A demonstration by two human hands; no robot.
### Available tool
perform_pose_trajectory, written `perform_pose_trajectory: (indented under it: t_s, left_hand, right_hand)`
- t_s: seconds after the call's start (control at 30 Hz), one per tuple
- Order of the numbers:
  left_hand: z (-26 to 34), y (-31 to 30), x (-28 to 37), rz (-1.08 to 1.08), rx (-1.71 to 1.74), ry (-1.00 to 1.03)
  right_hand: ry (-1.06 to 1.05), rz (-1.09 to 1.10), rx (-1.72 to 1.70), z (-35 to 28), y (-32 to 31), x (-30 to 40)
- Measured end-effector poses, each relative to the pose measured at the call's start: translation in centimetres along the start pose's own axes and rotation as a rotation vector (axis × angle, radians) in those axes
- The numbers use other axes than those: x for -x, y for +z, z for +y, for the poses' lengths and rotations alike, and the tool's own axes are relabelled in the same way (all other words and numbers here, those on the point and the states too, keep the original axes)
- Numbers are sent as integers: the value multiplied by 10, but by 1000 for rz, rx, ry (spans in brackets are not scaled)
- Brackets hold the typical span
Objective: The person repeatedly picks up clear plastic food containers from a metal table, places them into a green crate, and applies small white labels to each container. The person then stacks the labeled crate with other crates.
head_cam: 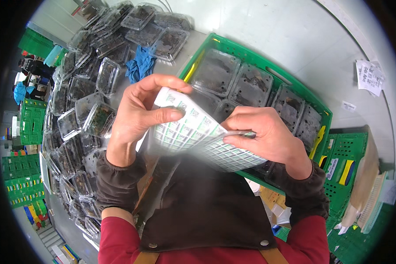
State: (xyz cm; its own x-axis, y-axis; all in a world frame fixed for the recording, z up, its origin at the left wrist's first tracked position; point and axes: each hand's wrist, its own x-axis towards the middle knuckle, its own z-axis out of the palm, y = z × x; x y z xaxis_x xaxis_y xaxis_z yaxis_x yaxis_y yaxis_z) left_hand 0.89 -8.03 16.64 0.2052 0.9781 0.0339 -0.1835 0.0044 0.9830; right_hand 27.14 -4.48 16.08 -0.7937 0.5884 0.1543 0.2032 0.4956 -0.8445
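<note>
Before my chest, a sheet of white and green printed labels [176, 133] is bent between both hands. My left hand [137, 114] grips its upper left corner, thumb on the printed face and fingers behind. With thumb and fingertips, my right hand [267, 132] pinches the sheet near a fold at its middle; a small dark piece shows in those fingers, too unclear to name. The lower part of the sheet is blurred. Behind the hands, a green plastic crate [252, 56] holds clear plastic clamshell boxes [216, 71] with dark contents. My hands and the sheet hide part of the crate.
Many loose clamshell boxes [85, 87] are heaped on the table at left, beside a crumpled blue glove [140, 64]. Printed papers [369, 77] lie at far right. Another green crate [345, 148] stands right of the filled one. Stacked green crates [23, 178] line the far left.
</note>
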Motion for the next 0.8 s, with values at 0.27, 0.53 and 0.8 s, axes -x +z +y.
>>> perform_pose_trajectory:
  t_s: [0.27,0.53,0.8]
  left_hand:
    - [1,4,16,222,-101,37]
    - [-12,12,20,421,-130,284]
    - [-12,3,24,381,-155,249]
  right_hand:
    - [52,184,-65,11,-1,-4]
    - [203,262,-255,24,-1,5]
    - [280,179,-204,20,-9,2]
